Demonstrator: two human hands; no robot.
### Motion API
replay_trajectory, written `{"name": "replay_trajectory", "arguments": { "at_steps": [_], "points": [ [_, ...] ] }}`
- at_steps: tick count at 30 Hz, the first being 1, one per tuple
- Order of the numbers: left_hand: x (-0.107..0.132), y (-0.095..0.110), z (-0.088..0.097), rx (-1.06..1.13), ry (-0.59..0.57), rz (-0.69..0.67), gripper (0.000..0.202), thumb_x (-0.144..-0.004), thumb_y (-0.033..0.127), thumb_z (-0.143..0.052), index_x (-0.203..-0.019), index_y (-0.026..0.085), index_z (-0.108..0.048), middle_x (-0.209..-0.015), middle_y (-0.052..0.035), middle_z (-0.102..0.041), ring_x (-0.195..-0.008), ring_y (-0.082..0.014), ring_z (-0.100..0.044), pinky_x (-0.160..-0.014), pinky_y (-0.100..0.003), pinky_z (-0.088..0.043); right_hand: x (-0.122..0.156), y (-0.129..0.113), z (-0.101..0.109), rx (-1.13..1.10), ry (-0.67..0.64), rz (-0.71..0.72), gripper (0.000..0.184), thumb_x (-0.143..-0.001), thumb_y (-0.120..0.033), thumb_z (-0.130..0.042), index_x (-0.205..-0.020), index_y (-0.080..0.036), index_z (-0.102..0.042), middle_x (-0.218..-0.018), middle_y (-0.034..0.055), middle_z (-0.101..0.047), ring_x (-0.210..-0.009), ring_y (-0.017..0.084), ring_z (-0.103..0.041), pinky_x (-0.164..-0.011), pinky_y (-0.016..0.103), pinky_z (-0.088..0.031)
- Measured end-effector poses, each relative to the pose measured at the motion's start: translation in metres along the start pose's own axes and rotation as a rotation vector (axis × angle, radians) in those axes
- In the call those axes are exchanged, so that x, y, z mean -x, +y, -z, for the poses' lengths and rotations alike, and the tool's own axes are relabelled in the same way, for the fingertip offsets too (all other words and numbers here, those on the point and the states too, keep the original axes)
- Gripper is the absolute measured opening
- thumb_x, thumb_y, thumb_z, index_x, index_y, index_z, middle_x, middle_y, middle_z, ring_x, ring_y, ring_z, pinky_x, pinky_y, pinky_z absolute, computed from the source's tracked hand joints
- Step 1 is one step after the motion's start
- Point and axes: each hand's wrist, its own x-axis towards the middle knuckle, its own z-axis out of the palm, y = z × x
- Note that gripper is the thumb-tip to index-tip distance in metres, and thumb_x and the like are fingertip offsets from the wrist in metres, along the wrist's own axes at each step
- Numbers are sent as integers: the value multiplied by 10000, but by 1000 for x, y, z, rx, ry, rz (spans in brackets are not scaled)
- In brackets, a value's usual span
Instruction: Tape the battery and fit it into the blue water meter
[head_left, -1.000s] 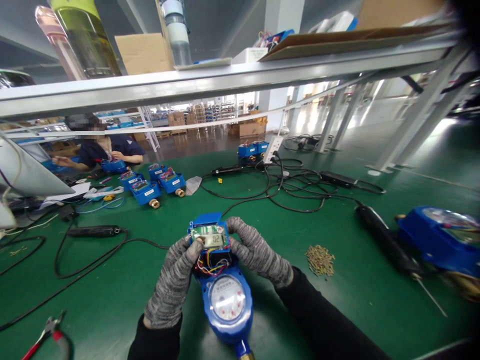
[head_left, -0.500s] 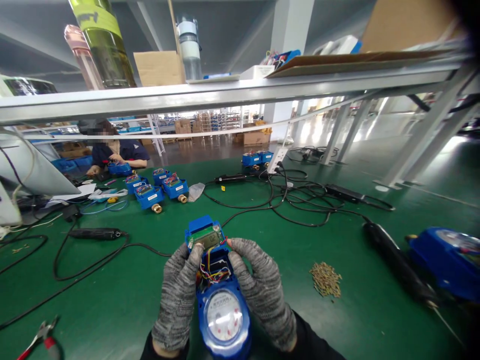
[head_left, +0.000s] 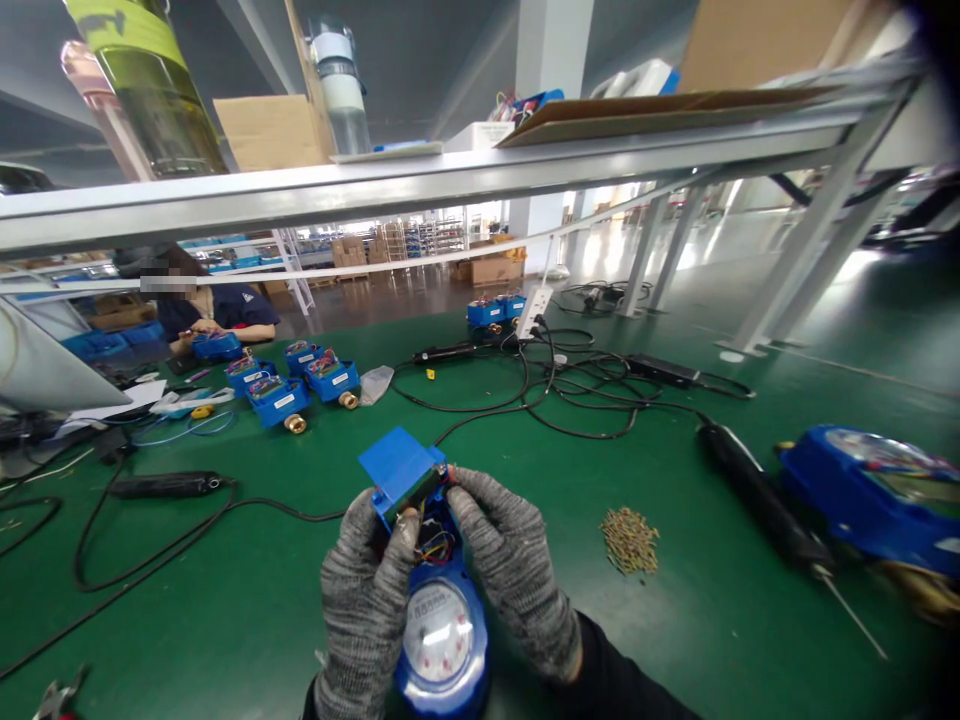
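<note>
White labels (head_left: 284,401) on the blue boxes (head_left: 259,408) are too small to read, as is the dial (head_left: 436,630). Over the green table (head_left: 225,610), the left hand's (head_left: 366,595) fingers clamp the meter's (head_left: 442,690) raised cover (head_left: 399,462); the right hand's (head_left: 517,570) fingertips meet its edge, their grip unclear. Screws (head_left: 630,541) and a screwdriver (head_left: 757,492) lie rightward.

Blue cover (head_left: 401,461) tilted broadside to view; circuit board (head_left: 421,489) nearly edge-on.
</note>
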Motion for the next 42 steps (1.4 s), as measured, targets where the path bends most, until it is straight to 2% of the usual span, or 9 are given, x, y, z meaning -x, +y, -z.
{"name": "replay_trajectory", "arguments": {
  "at_steps": [5, 10, 15, 23, 30, 33, 37, 40, 42],
  "points": [
    [-2, -8, 4, 5, -53, -42, 459, -709, 502, -777, -1014, 161, -748, -995, -114, -764, -930, -282, -707, -909, -402, -561, -10, -5, 9, -74, -38, -27, 150, -905, -280, -643, -979, -250, -770, -965, 19, -773, -878, 193, -717, -790, 295, -578],
    [-9, -13, 18, 136, -145, -62, 363, -698, 429, -811, -967, 189, -766, -921, -76, -784, -868, -248, -734, -801, -313, -602, -12, -4, 14, -186, -140, -10, 138, -866, -243, -711, -992, -268, -761, -978, 3, -767, -897, 176, -708, -818, 283, -565],
    [-10, -13, 25, 197, -147, -105, 321, -685, 402, -826, -927, 196, -775, -860, -63, -786, -823, -237, -742, -748, -275, -610, -9, 4, 18, -217, -242, 30, 189, -867, -235, -723, -1044, -299, -732, -1002, -17, -751, -914, 167, -696, -828, 284, -557],
    [-8, -22, 24, 176, -144, -149, 294, -745, 338, -797, -1010, 218, -754, -996, -71, -765, -1020, -267, -699, -961, -397, -555, -7, 4, 23, -153, -313, 41, 164, -875, -248, -708, -1036, -276, -714, -978, -13, -736, -887, 168, -678, -801, 274, -540],
    [-9, -26, 19, 72, -146, -331, 340, -817, 297, -734, -1152, 261, -688, -1181, -77, -703, -1109, -255, -657, -1029, -462, -509, -12, 0, 21, -146, -358, -20, 103, -896, -291, -702, -997, -274, -708, -941, -43, -727, -863, 130, -662, -789, 211, -515],
    [-13, -16, 24, -24, -201, -378, 505, -745, 306, -801, -1223, 256, -649, -1296, -97, -642, -1230, -295, -587, -1086, -501, -458, -13, 2, 18, -163, -357, -50, 136, -903, -316, -695, -1032, -275, -715, -989, -30, -739, -907, 143, -667, -809, 219, -516],
    [-19, 1, 44, 92, -439, -172, 746, -724, 365, -815, -1402, 282, -516, -1470, -91, -526, -1368, -335, -471, -1152, -534, -379, -15, 3, 17, -234, -403, -110, 203, -915, -337, -674, -1100, -265, -717, -1079, 1, -743, -975, 178, -666, -856, 263, -517],
    [-24, 8, 56, 343, -601, 34, 584, -835, 430, -697, -1386, 310, -545, -1460, -43, -549, -1365, -305, -485, -1123, -477, -434, -16, 1, 18, -242, -433, -142, 229, -912, -361, -671, -1099, -241, -728, -1089, 26, -744, -996, 210, -661, -883, 302, -512],
    [-28, 9, 58, 401, -571, 61, 494, -866, 431, -658, -1340, 305, -598, -1440, -29, -569, -1355, -285, -501, -1122, -441, -440, -17, 0, 19, -220, -450, -141, 250, -903, -377, -678, -1093, -226, -735, -1084, 41, -744, -1011, 232, -655, -901, 329, -506]
  ]
}}
